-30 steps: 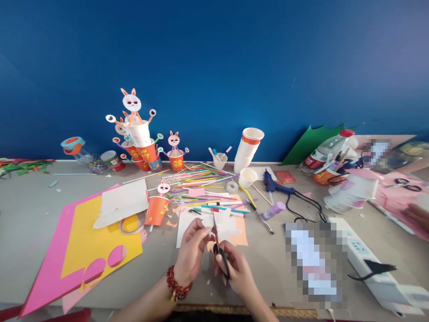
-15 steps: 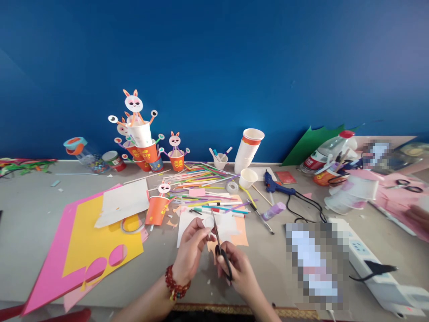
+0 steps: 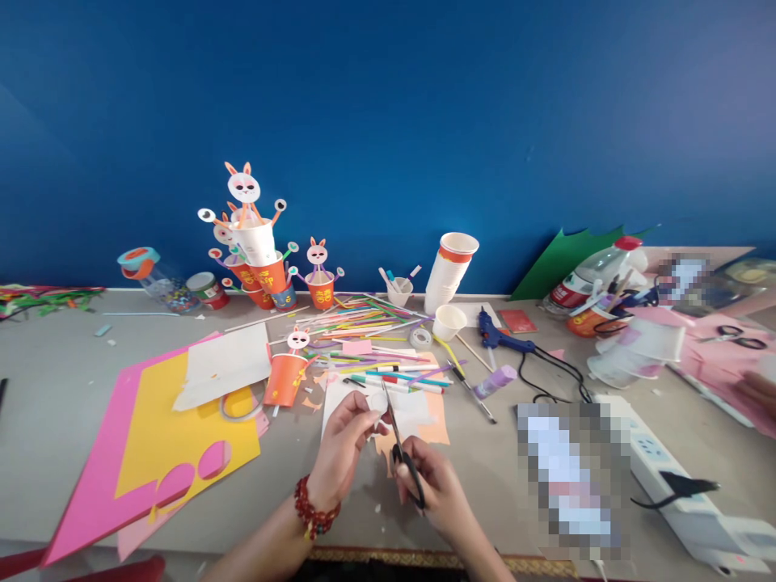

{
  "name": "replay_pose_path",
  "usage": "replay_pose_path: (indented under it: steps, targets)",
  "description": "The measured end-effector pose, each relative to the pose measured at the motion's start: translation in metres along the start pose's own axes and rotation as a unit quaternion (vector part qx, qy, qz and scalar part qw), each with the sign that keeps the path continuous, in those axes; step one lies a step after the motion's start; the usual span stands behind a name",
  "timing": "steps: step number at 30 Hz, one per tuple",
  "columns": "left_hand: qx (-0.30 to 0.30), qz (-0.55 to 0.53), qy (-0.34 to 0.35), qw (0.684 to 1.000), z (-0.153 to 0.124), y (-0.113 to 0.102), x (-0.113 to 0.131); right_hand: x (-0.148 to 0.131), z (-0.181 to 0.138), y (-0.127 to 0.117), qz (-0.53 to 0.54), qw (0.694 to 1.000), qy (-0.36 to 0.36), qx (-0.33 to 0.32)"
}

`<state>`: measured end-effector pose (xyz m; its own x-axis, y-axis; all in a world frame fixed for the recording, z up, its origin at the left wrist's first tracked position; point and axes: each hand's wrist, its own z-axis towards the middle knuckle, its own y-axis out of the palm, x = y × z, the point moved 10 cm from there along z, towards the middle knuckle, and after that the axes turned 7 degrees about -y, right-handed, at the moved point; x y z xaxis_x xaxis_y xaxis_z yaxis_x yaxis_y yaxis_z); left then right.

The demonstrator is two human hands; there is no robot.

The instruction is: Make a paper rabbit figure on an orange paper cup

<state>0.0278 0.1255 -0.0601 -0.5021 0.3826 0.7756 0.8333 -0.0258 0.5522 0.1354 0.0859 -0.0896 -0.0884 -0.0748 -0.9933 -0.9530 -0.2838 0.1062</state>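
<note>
My left hand [image 3: 350, 440] pinches a small rounded piece of white paper [image 3: 377, 402] between thumb and fingers. Closed around the black handles of a pair of scissors [image 3: 405, 465] is my right hand [image 3: 432, 478]. The blades point up and away, right beside the paper's edge; whether they touch it I cannot tell. Beneath both hands lie white sheets [image 3: 412, 412] and a torn peach sheet [image 3: 437, 424]. An orange paper cup with a rabbit face [image 3: 284, 380] stands to the left of my left hand.
Pink and yellow sheets [image 3: 130, 453] with round cut-outs lie left. Coloured sticks [image 3: 369, 319] and markers spread behind my hands. A blue glue gun [image 3: 503, 333], a purple glue stick [image 3: 495, 380] and a power strip [image 3: 672, 493] are on the right. Another person's hand [image 3: 761, 392] shows at the right edge.
The scissors and my right hand have shifted very slightly right and toward me. My left hand still holds the white paper in nearly the same place.
</note>
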Motion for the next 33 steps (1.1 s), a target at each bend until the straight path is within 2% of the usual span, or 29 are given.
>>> replay_pose_path:
  steps: [23, 33]
  targets:
    - [0.01, 0.046, -0.004, 0.999, -0.0024, -0.005, 0.0035, -0.0031, -0.0025, -0.001, -0.022, 1.0, -0.001, -0.018]
    - [0.013, 0.033, -0.014, 0.999, -0.0016, -0.0092, 0.0027, -0.0079, -0.0025, -0.0054, -0.033, 0.999, 0.003, -0.022]
